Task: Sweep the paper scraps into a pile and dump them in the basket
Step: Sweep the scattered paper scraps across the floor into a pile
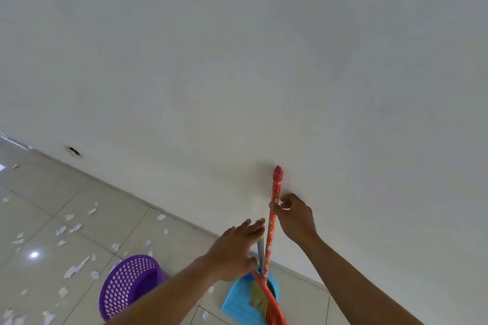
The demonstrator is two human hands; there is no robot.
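Observation:
A broom with an orange flowered handle (pixel 272 221) leans against the white wall, its head resting at a blue dustpan (pixel 237 303) that has a grey upright handle (pixel 260 253). My right hand (pixel 295 216) pinches the broom handle below its red cap. My left hand (pixel 237 248) reaches with fingers spread toward the top of the grey dustpan handle and covers its tip. A purple perforated basket (pixel 126 285) stands on the floor left of the dustpan. White paper scraps (pixel 76 268) lie scattered over the tiles at the left.
The white wall (pixel 237 60) fills most of the view and meets the glossy beige tiled floor (pixel 39 219) along a diagonal line. A small dark hole (pixel 74 151) sits low on the wall at the left.

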